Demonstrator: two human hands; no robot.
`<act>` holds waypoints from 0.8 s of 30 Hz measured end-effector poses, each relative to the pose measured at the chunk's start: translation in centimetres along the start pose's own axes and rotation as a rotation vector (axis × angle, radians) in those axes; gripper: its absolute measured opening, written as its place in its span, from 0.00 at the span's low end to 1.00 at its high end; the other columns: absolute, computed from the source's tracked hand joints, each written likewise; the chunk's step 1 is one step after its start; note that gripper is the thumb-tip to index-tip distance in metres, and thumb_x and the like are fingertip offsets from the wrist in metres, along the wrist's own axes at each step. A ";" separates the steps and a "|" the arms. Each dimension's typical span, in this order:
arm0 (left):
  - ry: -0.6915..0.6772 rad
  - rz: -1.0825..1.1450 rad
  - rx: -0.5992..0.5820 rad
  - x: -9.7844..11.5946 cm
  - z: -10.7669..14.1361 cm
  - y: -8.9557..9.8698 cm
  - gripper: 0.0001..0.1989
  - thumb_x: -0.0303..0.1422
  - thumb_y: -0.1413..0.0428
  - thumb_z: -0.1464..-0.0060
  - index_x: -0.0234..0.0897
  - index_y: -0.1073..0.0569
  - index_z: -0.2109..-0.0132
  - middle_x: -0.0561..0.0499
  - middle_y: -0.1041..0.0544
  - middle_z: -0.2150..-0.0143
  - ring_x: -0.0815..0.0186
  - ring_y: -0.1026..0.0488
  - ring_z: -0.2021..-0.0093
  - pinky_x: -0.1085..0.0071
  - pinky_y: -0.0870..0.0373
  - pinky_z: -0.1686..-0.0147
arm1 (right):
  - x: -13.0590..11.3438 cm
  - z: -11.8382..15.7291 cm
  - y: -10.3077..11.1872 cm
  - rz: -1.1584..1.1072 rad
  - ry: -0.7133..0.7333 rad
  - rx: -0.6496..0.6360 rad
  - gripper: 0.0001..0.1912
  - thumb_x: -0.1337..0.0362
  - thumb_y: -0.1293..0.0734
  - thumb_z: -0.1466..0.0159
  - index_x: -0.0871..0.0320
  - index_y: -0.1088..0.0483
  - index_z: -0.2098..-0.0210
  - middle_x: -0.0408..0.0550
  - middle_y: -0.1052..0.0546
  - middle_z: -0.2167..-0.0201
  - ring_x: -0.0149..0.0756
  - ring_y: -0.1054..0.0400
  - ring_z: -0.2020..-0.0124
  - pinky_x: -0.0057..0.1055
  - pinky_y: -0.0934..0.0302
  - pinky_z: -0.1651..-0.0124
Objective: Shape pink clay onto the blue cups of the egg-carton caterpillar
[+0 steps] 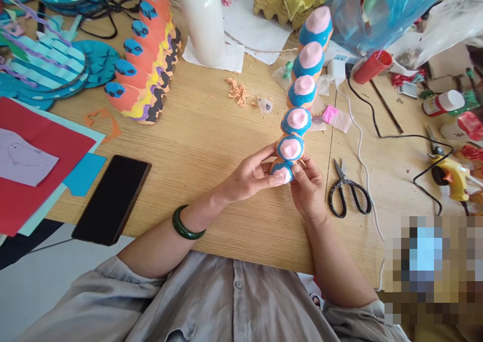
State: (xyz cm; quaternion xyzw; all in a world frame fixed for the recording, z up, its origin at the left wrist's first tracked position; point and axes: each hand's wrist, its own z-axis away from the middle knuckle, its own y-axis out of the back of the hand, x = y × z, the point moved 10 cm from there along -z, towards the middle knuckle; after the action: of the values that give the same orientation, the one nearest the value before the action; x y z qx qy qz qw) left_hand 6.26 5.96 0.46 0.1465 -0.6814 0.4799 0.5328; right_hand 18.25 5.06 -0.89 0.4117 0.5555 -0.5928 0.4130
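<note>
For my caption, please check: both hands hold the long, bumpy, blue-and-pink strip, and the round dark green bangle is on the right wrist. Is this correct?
Wrong wrist: the head view shows the round dark green bangle on the left wrist; the strip is as stated.

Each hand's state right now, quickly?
Left hand: closed, holding the near end of the painted strip.
Right hand: closed, holding the same end.

Painted strip (297, 118), one: six rounded domes in a single row, each capped in pale pink, ringed in blue, with orange lower down. You hold it at the near end, domes facing up, the nearest cap partly covered by your grip. It stretches away from you in a line, slanting rightward.
</note>
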 end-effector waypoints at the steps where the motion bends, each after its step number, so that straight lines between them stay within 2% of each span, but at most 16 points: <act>1: 0.000 -0.015 -0.008 0.1 0.1 -0.1 0.38 0.39 0.29 0.42 0.40 0.31 0.28 0.38 0.27 0.30 0.52 0.23 0.36 0.64 0.21 0.42 | -0.2 0.1 -0.1 0.005 0.014 -0.008 0.19 0.48 0.20 0.38 0.46 0.21 0.51 0.42 0.13 0.61 0.42 0.17 0.56 0.43 0.21 0.50; 11: -0.055 -0.056 -0.039 0.3 0.2 -0.2 0.43 0.39 0.32 0.38 0.39 0.39 0.22 0.36 0.29 0.26 0.50 0.24 0.32 0.61 0.24 0.35 | -0.5 0.5 -0.1 0.026 0.033 0.022 0.19 0.49 0.19 0.39 0.46 0.22 0.52 0.41 0.13 0.63 0.40 0.17 0.61 0.40 0.20 0.54; 14: -0.071 -0.057 -0.064 0.4 0.0 -0.4 0.41 0.41 0.33 0.36 0.40 0.38 0.22 0.37 0.30 0.25 0.48 0.27 0.29 0.60 0.24 0.34 | -0.4 0.5 0.0 0.022 0.024 0.042 0.19 0.48 0.19 0.39 0.46 0.21 0.53 0.41 0.12 0.62 0.40 0.17 0.61 0.40 0.21 0.52; 17: -0.058 -0.045 -0.092 0.2 -0.1 -0.6 0.39 0.41 0.33 0.37 0.41 0.35 0.24 0.38 0.31 0.24 0.48 0.26 0.30 0.61 0.24 0.36 | -0.5 0.6 0.0 0.027 0.021 0.068 0.20 0.47 0.19 0.40 0.47 0.22 0.53 0.41 0.13 0.62 0.40 0.17 0.60 0.41 0.21 0.50; 21: -0.056 -0.041 -0.037 -0.1 0.0 -0.2 0.46 0.41 0.27 0.44 0.43 0.36 0.23 0.38 0.31 0.24 0.49 0.24 0.33 0.62 0.23 0.38 | -0.6 0.9 0.0 0.025 0.015 0.095 0.19 0.48 0.19 0.40 0.46 0.21 0.54 0.41 0.13 0.64 0.40 0.17 0.61 0.41 0.21 0.52; 24: -0.053 -0.052 0.013 -0.3 0.0 -0.1 0.48 0.42 0.28 0.44 0.42 0.38 0.22 0.38 0.30 0.25 0.50 0.24 0.33 0.62 0.23 0.37 | -0.5 1.0 -0.1 0.034 0.002 0.093 0.18 0.48 0.19 0.39 0.45 0.22 0.53 0.42 0.13 0.63 0.42 0.17 0.59 0.42 0.21 0.52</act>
State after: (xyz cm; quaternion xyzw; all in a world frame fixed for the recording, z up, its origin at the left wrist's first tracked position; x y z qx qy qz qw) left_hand 6.43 5.81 0.20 0.1803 -0.6880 0.4662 0.5261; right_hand 18.31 4.05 -0.30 0.4403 0.5205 -0.6107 0.4029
